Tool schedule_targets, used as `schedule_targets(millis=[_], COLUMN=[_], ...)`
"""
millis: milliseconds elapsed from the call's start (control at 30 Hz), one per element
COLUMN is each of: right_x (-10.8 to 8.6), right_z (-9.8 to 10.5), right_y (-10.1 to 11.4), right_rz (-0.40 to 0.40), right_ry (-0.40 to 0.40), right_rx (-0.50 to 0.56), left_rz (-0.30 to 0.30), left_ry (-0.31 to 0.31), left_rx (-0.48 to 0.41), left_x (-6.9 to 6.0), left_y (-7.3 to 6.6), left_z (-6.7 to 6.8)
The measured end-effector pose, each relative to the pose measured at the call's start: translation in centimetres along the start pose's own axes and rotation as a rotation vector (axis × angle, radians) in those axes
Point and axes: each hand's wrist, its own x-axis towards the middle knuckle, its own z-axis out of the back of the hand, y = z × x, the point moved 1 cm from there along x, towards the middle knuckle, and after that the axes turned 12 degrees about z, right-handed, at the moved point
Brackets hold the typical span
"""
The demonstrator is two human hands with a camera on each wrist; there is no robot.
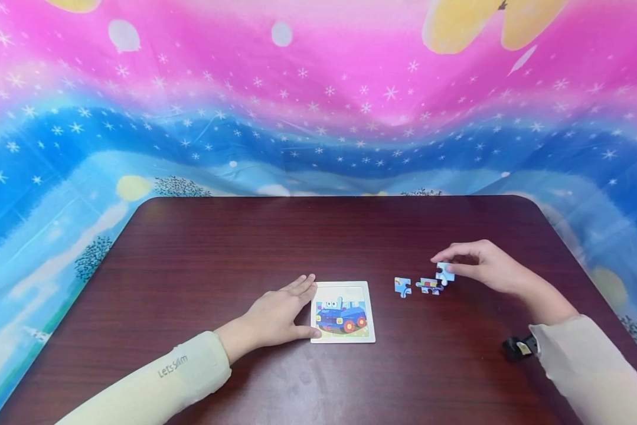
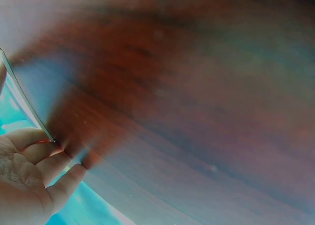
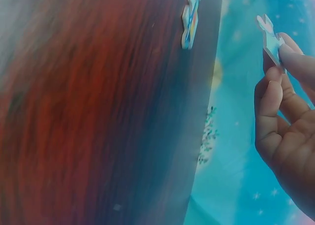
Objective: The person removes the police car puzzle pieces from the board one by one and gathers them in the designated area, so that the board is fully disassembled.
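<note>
A square jigsaw board (image 1: 372,316) with a pale frame lies on the table, showing a blue cartoon truck; its upper part looks pale. My left hand (image 1: 273,317) rests against the board's left side, thumb at the lower corner and fingers stretched toward the upper one. In the left wrist view, the fingers (image 2: 66,178) lie along the board's edge (image 2: 25,99). Between thumb and fingers, my right hand (image 1: 490,268) pinches a light blue puzzle piece (image 1: 443,272), tilted and raised off the table in the right wrist view. Close by lies a multicoloured puzzle piece (image 1: 427,285), partly overlapped by the held one.
Another light blue puzzle piece (image 1: 402,287) lies between the board and the multicoloured one. The dark brown table (image 1: 254,236) has rounded far corners. Behind it hangs a pink and blue printed cloth (image 1: 318,118). A black device (image 1: 519,348) sits at the right wrist.
</note>
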Motion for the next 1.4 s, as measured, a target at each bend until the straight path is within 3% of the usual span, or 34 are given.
schedule_targets(millis=[467, 700, 933, 1167, 1400], right_x=[-2.0, -2.2, -2.4, -2.5, -2.5], right_z=[0.4, 0.3, 0.2, 0.0, 0.1], right_y=[-2.1, -2.8, -3.4, -3.8, -3.8], right_rz=[-0.074, -0.074, -0.073, -0.020, -0.017], right_ry=[0.047, 0.109, 0.154, 0.132, 0.112], right_rx=[0.018, 0.060, 0.027, 0.009, -0.006], left_rz=[0.004, 0.007, 0.001, -0.002, 0.001], left_ry=[-0.003, -0.004, -0.006, -0.004, -0.001], left_rx=[-0.002, -0.006, -0.001, 0.001, -0.002], left_x=[-0.1, 0.0, -0.1, 0.0, -0.1], left_y=[0.0, 0.1, 0.1, 0.1, 0.0], left_z=[-0.1, -0.1, -0.1, -0.1, 0.0])
